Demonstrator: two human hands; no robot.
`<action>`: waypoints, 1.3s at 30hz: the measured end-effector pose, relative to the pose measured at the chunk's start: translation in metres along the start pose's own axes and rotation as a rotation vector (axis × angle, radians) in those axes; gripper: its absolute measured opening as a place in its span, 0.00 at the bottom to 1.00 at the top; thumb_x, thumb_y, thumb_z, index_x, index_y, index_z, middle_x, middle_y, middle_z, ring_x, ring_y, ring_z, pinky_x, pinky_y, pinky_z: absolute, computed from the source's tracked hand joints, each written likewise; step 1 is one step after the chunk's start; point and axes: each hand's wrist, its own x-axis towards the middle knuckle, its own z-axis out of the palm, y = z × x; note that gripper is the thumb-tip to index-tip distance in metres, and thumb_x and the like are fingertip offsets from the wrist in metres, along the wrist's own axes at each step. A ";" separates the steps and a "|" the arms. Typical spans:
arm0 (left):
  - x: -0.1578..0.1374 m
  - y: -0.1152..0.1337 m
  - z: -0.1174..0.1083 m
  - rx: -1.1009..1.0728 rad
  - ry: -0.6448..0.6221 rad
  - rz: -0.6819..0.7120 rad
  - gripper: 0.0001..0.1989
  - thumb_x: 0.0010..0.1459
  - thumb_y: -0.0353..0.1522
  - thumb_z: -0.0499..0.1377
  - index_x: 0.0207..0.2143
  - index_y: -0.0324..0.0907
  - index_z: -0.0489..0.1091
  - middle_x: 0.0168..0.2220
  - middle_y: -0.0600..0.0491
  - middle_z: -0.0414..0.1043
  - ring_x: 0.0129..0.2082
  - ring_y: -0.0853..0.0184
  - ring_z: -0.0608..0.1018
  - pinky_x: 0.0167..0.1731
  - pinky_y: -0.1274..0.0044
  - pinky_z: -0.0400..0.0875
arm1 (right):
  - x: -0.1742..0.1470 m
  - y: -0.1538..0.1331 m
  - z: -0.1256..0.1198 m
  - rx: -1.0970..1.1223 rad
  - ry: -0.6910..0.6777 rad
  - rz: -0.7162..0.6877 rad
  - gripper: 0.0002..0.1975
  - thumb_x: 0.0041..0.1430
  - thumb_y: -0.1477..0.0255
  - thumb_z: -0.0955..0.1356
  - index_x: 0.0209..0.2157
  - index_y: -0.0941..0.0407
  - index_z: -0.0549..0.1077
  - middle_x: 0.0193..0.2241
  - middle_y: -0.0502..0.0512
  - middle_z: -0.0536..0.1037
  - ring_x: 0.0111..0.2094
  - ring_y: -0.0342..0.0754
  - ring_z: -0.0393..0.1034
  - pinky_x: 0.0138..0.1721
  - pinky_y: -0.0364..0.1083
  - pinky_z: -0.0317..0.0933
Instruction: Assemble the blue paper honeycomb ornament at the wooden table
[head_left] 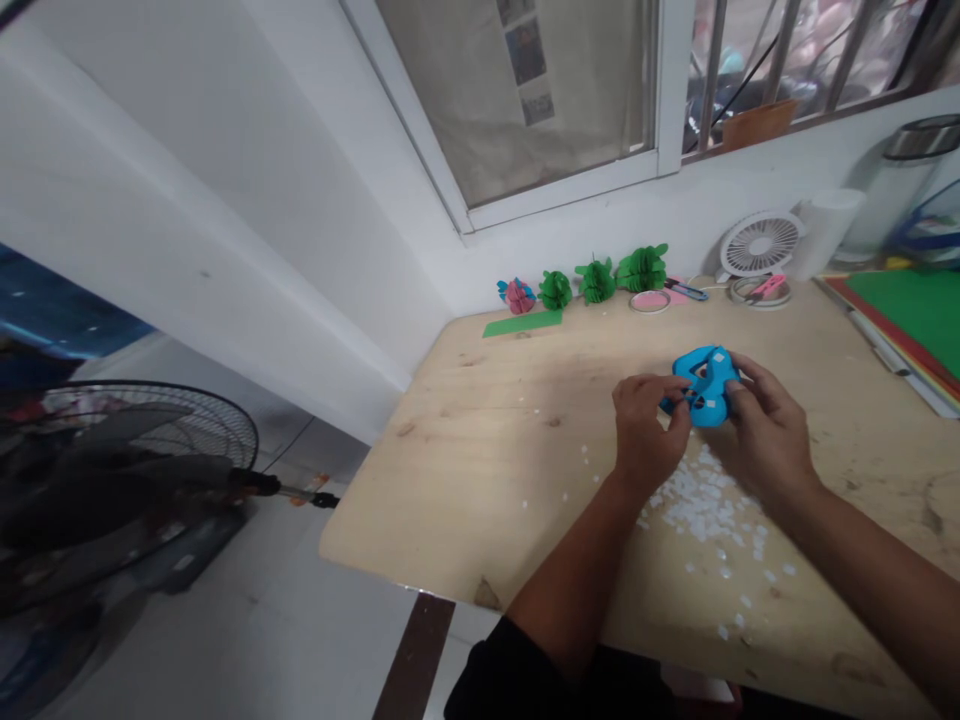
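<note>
A blue folded paper shape [715, 398] with cut-out gaps is held up between both hands, over the right part of the wooden table [480, 440]. Small white squares stick to its surface. My right hand [772, 420] grips its right side, thumb in front. My left hand [651, 420] pinches at its left edge with thumb and fingertips; whether a small piece is between those fingertips I cannot tell. Just below the hands lies a loose heap of small white squares [701, 500], with several strays scattered round it.
Along the wall stand several green paper figures [597, 281] and a pink one [519, 296]. A green strip [523, 324], a blue cutter [686, 289], tape rolls and a small white fan [761, 245] are nearby. Coloured sheets [911, 310] lie at right. A large floor fan [127, 470] stands left.
</note>
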 end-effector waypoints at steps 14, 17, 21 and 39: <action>0.008 -0.008 -0.017 0.352 -0.175 0.207 0.16 0.57 0.23 0.60 0.42 0.49 0.83 0.39 0.52 0.80 0.51 0.58 0.75 0.58 0.63 0.64 | -0.003 -0.004 -0.001 -0.123 -0.020 -0.091 0.23 0.60 0.57 0.73 0.54 0.52 0.81 0.51 0.62 0.85 0.51 0.61 0.81 0.53 0.62 0.76; 0.008 -0.008 -0.017 0.312 -0.123 0.142 0.14 0.56 0.23 0.62 0.40 0.46 0.82 0.37 0.52 0.79 0.48 0.59 0.76 0.56 0.65 0.66 | -0.006 -0.006 0.000 -0.140 -0.036 -0.152 0.22 0.61 0.56 0.73 0.53 0.51 0.81 0.52 0.60 0.85 0.51 0.60 0.81 0.53 0.59 0.76; 0.007 -0.003 -0.015 0.316 -0.020 0.100 0.06 0.59 0.29 0.65 0.39 0.45 0.81 0.38 0.51 0.78 0.47 0.60 0.76 0.54 0.66 0.68 | -0.010 -0.008 0.001 -0.151 -0.080 -0.157 0.22 0.62 0.56 0.72 0.55 0.50 0.81 0.54 0.59 0.84 0.52 0.59 0.80 0.52 0.58 0.76; 0.003 -0.004 -0.010 0.495 0.103 0.156 0.05 0.67 0.33 0.65 0.38 0.49 0.82 0.40 0.51 0.81 0.53 0.54 0.77 0.64 0.54 0.60 | -0.026 -0.013 0.002 -0.284 -0.286 -0.329 0.23 0.67 0.57 0.69 0.59 0.50 0.79 0.56 0.60 0.83 0.52 0.58 0.82 0.56 0.59 0.75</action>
